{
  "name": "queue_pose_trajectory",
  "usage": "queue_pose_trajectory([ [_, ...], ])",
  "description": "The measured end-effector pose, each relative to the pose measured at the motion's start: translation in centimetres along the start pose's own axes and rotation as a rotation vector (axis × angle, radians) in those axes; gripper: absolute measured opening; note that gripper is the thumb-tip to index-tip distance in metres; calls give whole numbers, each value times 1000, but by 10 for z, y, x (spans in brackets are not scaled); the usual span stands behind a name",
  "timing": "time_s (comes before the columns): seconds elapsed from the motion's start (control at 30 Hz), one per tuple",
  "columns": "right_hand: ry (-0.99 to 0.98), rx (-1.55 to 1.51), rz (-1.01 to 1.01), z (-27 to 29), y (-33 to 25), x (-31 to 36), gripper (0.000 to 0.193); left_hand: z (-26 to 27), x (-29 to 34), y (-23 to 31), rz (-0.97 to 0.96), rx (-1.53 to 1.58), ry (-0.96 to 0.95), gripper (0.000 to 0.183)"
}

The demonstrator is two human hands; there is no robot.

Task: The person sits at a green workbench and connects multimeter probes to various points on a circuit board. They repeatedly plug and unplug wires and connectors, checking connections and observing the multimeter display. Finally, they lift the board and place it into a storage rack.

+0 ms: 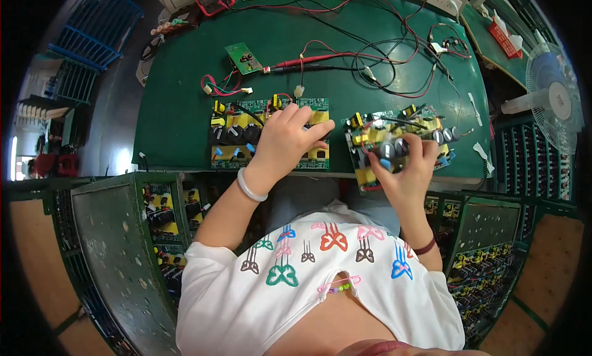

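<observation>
Near on the table [172, 121], the left circuit board [234, 134] is just beside the right circuit board [386, 149]; a small board [242, 57] lies farther back, test probes [302, 63] to its right; a fan [558, 100] stands off the table's right side.

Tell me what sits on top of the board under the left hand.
Black cylinders, yellow parts and small blue parts show on the circuit board, left of the left hand; whatever lies directly beneath that hand is covered.

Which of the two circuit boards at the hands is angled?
The right board, touched by the right hand, is angled; the left board, under the left hand, lies parallel to the table's near edge.
</observation>
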State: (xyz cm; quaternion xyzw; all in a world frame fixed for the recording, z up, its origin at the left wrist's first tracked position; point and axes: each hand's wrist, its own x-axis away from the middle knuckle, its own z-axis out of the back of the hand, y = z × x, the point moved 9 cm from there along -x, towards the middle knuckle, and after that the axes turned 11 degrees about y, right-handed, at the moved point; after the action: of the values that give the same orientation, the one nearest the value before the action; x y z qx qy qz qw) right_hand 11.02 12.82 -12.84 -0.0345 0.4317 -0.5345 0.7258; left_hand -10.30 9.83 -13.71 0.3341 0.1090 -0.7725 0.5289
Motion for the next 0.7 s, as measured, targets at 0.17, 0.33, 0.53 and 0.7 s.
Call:
queue_pose_trajectory([
  [0.17, 31, 167, -13, -34, -5, 7, 62, -1, 2, -1, 44, 39, -34, 42],
  [0.33, -10, 258, -20, -49, -12, 2, 65, -1, 2, -7, 68, 46, -16, 43],
  [0.53, -95, 350, 47, -54, -28, -8, 65, 2, 2, -14, 86, 17, -40, 41],
  [0.7, -141, 335, 79, -58, -34, -6, 65, 9, 2, -18, 95, 2, -62, 40],
])
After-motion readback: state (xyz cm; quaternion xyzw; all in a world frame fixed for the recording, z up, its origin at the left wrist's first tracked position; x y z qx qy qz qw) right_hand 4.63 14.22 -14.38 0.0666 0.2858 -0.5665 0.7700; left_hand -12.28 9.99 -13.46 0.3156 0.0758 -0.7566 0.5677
